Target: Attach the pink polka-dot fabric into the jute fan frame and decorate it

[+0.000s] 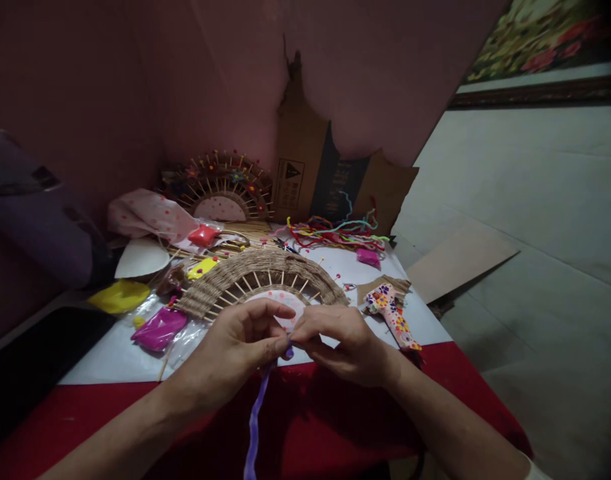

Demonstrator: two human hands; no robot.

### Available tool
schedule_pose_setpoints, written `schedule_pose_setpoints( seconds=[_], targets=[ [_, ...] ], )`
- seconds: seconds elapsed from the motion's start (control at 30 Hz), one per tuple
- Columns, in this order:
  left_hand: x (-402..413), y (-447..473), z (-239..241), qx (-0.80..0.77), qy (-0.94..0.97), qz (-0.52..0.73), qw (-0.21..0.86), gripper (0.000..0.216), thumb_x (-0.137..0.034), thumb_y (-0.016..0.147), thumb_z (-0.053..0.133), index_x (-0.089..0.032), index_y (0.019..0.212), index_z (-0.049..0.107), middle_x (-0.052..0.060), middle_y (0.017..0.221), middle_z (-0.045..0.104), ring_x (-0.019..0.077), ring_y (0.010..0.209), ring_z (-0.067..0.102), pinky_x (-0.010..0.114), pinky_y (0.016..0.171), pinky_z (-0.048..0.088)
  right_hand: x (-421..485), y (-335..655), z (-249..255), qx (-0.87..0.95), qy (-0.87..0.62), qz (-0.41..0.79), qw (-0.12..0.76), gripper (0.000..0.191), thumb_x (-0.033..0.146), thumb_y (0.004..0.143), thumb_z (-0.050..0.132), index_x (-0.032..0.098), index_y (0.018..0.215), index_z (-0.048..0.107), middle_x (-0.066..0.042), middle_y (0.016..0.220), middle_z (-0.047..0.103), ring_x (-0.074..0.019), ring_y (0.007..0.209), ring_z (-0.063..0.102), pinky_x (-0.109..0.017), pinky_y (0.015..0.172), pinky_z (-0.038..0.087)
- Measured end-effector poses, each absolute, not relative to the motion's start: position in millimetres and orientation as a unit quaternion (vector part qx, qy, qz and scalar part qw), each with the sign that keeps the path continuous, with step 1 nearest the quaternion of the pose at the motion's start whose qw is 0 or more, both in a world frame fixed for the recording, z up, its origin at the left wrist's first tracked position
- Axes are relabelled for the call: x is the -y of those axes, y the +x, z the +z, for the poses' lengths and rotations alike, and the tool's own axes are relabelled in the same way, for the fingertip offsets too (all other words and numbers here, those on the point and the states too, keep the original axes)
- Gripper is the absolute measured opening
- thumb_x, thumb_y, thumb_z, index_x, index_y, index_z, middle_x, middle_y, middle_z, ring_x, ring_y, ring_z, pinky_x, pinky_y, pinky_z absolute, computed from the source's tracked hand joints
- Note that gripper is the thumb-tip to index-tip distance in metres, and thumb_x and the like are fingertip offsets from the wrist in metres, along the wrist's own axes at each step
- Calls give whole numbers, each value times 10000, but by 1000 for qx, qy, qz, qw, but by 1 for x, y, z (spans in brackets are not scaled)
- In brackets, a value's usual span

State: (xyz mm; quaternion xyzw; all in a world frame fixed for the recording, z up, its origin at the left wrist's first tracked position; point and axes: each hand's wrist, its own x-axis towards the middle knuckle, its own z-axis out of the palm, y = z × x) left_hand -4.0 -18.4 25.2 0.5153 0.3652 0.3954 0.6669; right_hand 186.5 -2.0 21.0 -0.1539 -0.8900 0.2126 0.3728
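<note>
Between the fingertips of both hands is the upper end of a purple pipe cleaner (254, 427), whose long tail hangs down over the red cloth. My left hand (248, 337) pinches it from the left with thumb and index finger. From the right, my right hand (340, 340) pinches the same end, fingertips touching those of the left. A small bent piece of purple shows just below the fingertips. Right behind the hands lies a half-round fan of twine woven over thin sticks (270, 267), with a pink dotted centre partly hidden by the fingers.
A finished fan (225, 183) with flowers leans at the back wall beside torn cardboard (305, 153). Coloured pipe cleaners (335, 233), a magenta clay packet (160, 329), a yellow packet (119, 296) and floral cloth (390, 313) lie around. A black flat object (50, 360) is at left.
</note>
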Motion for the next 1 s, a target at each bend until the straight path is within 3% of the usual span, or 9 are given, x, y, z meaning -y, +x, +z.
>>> schedule_pose_setpoints(
  seconds=[0.4, 0.6, 0.73, 0.9, 1.0],
  targets=[
    [19, 0, 24, -423, 514, 417, 619, 254, -179, 593, 711, -118, 829, 640, -14, 565, 614, 91, 501, 503, 208, 475, 385, 0, 181, 4, 892, -146, 157, 398, 175, 49, 846, 453, 140, 934, 573, -86, 817, 655, -139, 776, 604, -280, 722, 494],
    [18, 0, 24, -422, 494, 441, 619, 298, -206, 573, 747, -119, 851, 684, 4, 606, 652, 104, 494, 538, 245, 506, 456, -2, 183, 8, 868, -213, 164, 418, 227, 74, 851, 456, 156, 1041, 550, -76, 848, 631, -158, 803, 594, -298, 705, 494],
    [17, -1, 28, -440, 452, 469, 618, 343, -219, 545, 781, -124, 863, 696, 16, 623, 678, 106, 501, 563, 230, 504, 457, 0, 182, 6, 854, -269, 171, 411, 215, 59, 820, 454, 160, 987, 542, -56, 817, 601, -143, 713, 557, -280, 640, 470],
    [16, -1, 31, -461, 401, 494, 619, 273, -191, 524, 798, -116, 765, 697, 26, 615, 693, 96, 483, 573, 210, 497, 460, 3, 181, 4, 867, -267, 212, 362, 197, 156, 773, 576, 168, 960, 515, -57, 856, 578, -154, 727, 535, -293, 651, 466],
    [17, 0, 28, -461, 389, 507, 616, 246, -192, 537, 800, -121, 748, 697, 27, 621, 697, 104, 499, 591, 217, 518, 480, 6, 177, 4, 863, -258, 203, 383, 168, 210, 784, 591, 173, 933, 524, -56, 847, 593, -164, 745, 552, -308, 679, 473]
  ],
)
